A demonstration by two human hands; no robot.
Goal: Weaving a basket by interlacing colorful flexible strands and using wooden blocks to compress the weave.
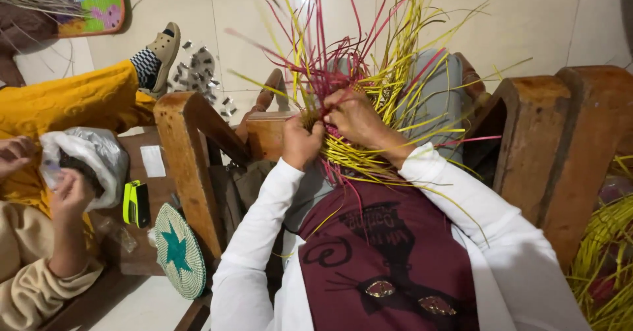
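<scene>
The bundle of yellow and magenta straw strands point(369, 100) sits at frame centre, over the person's lap, its loose ends fanning out toward 12 o'clock. A small woven core shows at the base of the strands; most of their length remains unwoven, so the weave appears to be at an early stage.

The left hand point(301, 141) is closed around the base of the bundle at 9 o'clock of the core. The right hand point(356, 115) lies over the strands at 1 o'clock of the left hand, fingers pressed together, pinching a few strands.

A wooden armrest point(188, 159) stands at 9 o'clock. A round woven mat with a green star point(179, 250) lies at 7 o'clock. A second person's hands hold a plastic bag point(89, 159) at the far left. More yellow straw point(606, 265) lies at 4 o'clock.
</scene>
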